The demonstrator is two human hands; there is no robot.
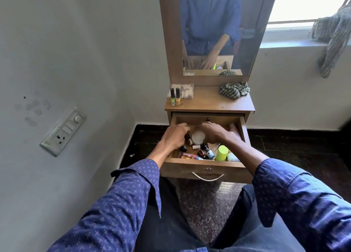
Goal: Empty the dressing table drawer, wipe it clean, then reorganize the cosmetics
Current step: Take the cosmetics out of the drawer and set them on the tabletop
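The dressing table's tabletop [212, 99] already carries a few things: two nail polish bottles [175, 96] standing upright at its left rear, a clear plastic box [187, 90] just behind them, and a striped cloth [234, 90] bunched at the right rear, likely waiting for the wiping. Below it the drawer [206, 169] is pulled well out and still holds most of the cosmetics: a lime-green capped container [221, 153] near the front right, a white round jar [198, 137] in the middle, and a scatter of small dark bottles [206, 152] and tubes along the front. So the emptying looks only just begun; wiping and reorganizing are all still ahead. Both forearms reach forward and down into the drawer, palms down. The left hand [173, 136] has its fingers curled round a small dark-capped bottle [188, 139] at the drawer's left. The right hand [214, 132] arches over the white jar, fingers bent downward; whether they actually grip it I cannot tell.
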